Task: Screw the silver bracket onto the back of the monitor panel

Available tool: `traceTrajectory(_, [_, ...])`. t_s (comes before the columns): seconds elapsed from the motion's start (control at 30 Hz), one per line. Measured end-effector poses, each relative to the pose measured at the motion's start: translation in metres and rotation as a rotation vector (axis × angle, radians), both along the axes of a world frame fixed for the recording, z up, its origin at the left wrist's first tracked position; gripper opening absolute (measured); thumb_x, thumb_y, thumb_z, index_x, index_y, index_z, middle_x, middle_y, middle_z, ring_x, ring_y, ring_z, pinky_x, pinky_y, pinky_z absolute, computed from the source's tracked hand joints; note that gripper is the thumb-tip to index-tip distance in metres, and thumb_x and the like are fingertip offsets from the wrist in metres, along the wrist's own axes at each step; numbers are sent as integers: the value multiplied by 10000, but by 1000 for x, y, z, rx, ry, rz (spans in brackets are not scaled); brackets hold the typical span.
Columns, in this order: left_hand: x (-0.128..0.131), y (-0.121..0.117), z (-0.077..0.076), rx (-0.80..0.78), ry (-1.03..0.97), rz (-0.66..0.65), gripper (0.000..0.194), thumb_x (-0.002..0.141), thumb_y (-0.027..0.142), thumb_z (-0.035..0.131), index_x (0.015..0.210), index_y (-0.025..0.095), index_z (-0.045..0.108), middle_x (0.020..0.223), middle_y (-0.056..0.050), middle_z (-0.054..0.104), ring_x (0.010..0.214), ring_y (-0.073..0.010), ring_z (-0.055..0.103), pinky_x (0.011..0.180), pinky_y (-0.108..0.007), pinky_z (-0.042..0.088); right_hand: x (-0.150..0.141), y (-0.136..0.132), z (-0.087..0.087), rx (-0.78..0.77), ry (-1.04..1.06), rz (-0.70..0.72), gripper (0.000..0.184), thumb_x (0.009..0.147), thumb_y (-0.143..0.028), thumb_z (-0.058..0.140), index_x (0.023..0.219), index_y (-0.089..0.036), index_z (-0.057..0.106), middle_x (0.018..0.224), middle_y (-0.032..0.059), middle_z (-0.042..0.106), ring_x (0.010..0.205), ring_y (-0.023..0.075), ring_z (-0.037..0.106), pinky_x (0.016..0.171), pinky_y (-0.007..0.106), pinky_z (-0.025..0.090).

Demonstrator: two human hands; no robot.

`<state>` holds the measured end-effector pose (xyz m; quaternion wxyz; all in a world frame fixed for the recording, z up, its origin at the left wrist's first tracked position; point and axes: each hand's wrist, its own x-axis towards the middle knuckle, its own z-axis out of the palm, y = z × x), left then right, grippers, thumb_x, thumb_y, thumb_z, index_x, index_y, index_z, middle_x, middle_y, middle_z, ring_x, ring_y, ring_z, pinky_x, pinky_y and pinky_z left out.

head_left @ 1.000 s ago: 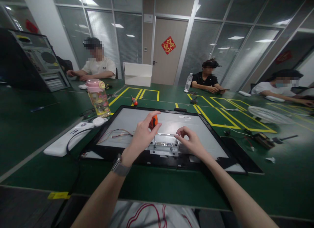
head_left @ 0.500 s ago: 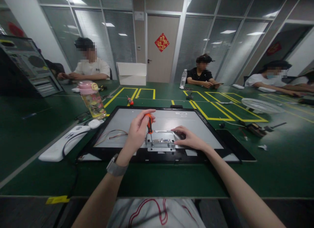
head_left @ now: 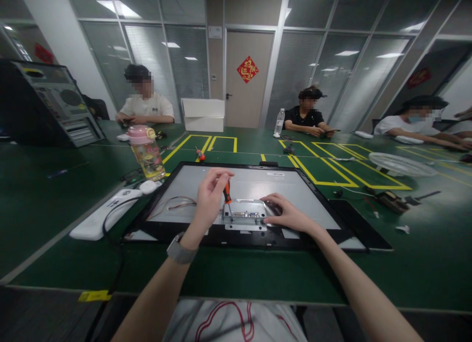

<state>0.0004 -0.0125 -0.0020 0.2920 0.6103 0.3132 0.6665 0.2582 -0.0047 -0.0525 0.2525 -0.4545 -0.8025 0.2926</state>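
A flat monitor panel (head_left: 177,185) with a black frame lies in front of me, its grey metal back up. Near its front edge sits a silver metal bracket (head_left: 245,209) with a row of ports. My left hand (head_left: 213,192) is closed round an orange and black screwdriver (head_left: 227,193), held nearly upright, its shaft down at the bracket's left side. My right hand (head_left: 285,212) grips the bracket's right end between thumb and fingers; the fingertips are partly hidden. Thin coloured wires (head_left: 177,202) lie on the panel left of my left hand.
To the left are a white power strip (head_left: 106,214), a pink-lidded bottle (head_left: 145,153) and a computer case (head_left: 47,103). A black flat piece (head_left: 361,224) and a dark tool (head_left: 391,199) lie right. Several people sit across the green table (head_left: 236,278).
The whole view has shifted slightly, with things appearing a little lower and further right. My left hand's fingers have changed their hold on the screwdriver's handle; the right hand stays on the bracket.
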Motion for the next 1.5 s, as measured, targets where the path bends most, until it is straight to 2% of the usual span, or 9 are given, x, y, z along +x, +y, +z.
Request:
traceTrajectory(0.13, [2,1,1,14,62,95,150,861,306,593,845,190,687,847,-29,592,776,-133,579,687,-236,467,0,-1,1,-7,10,-8,592,746,-528,734,1242,-234,600,1230,96,522,1162,294,511,1020,435,428])
traceTrajectory(0.3, [1,8,-2,-95,-89,-12,251,909,326,473,942,165,663,803,-38,632,750,-144,607,699,-263,485,0,-1,0,1,24,-6,589,735,-521,749,1235,-243,609,1226,89,526,1153,286,516,1028,433,426])
traceTrajectory(0.5, [-2,6,-1,-24,27,89,179,838,343,622,843,190,715,834,-23,597,721,-120,561,638,-226,468,0,0,0,5,5,-1,597,746,-527,741,1245,-230,602,1219,99,524,1155,292,516,1024,442,425])
traceTrajectory(0.7, [-1,7,-3,-82,-110,-73,239,909,323,499,942,169,678,859,-51,661,797,-148,628,780,-289,502,0,-1,1,3,-4,-3,599,755,-518,737,1252,-217,593,1229,108,515,1167,295,510,1022,442,427])
traceTrajectory(0.93, [2,-1,3,-20,32,31,117,788,284,661,839,193,715,854,-22,592,708,-112,564,664,-228,485,-1,-2,1,3,-9,-6,573,765,-500,732,1252,-232,591,1234,103,521,1157,291,515,1004,435,441])
traceTrajectory(1.03, [2,-2,2,-43,28,31,169,837,303,603,904,189,709,861,-38,626,745,-134,596,705,-253,498,0,-1,-1,3,-5,-10,578,759,-503,736,1252,-239,592,1241,98,521,1169,291,512,1024,440,426])
traceTrajectory(1.23, [4,0,-3,-123,-165,-116,302,903,329,463,978,136,683,837,-71,698,814,-183,657,807,-323,515,1,0,-3,16,3,-6,583,758,-524,734,1254,-250,594,1235,92,529,1171,290,509,1032,440,420])
traceTrajectory(1.4, [5,3,-5,-144,-212,-130,243,860,356,569,945,158,683,850,-56,691,767,-156,655,775,-305,524,1,2,-5,26,-2,-1,587,757,-514,738,1254,-235,596,1233,99,527,1174,290,510,1036,439,415])
traceTrajectory(1.5, [2,7,-7,-144,-172,-46,182,803,329,645,888,175,689,748,-9,628,667,-113,586,663,-235,494,1,2,-6,39,1,2,574,755,-508,739,1243,-237,604,1227,96,538,1162,290,515,1032,442,416])
